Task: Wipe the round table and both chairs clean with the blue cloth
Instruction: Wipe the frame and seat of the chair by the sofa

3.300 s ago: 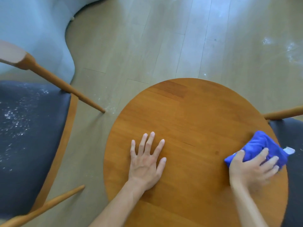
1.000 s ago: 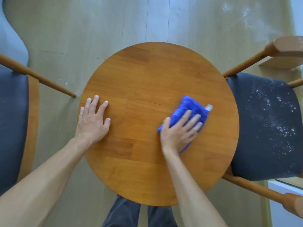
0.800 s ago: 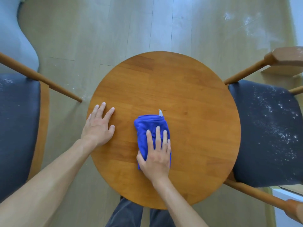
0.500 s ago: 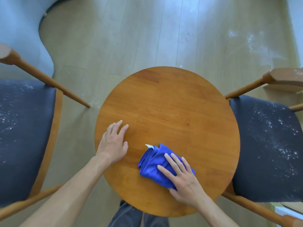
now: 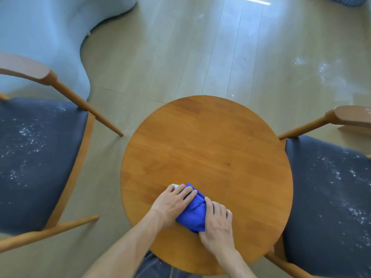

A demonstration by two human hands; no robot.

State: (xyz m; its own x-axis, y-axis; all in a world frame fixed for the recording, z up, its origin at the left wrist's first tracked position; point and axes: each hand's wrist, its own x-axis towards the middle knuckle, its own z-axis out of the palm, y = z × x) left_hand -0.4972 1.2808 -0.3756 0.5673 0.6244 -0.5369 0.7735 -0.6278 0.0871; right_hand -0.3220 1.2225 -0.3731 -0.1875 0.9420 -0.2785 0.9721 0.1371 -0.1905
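The blue cloth (image 5: 193, 214) lies bunched on the near-left part of the round wooden table (image 5: 210, 147). My left hand (image 5: 173, 204) lies over its left end with the fingers bent onto it. My right hand (image 5: 217, 222) holds its right side, thumb on the cloth and fingers curled. A white tag pokes out by my left fingertips. The left chair (image 5: 40, 157) and the right chair (image 5: 331, 187) each have a dark seat speckled with white dust.
Wooden chair arms and legs jut toward the table on both sides. A pale blue curved piece of furniture (image 5: 40, 37) stands at the back left. White dust marks the floor (image 5: 321, 71) at the back right. My trousered legs (image 5: 152, 265) sit under the table's near edge.
My left hand left the bare tabletop and moved right onto the cloth. My right hand shifted to the cloth's right side; the cloth stays at the near part of the table.
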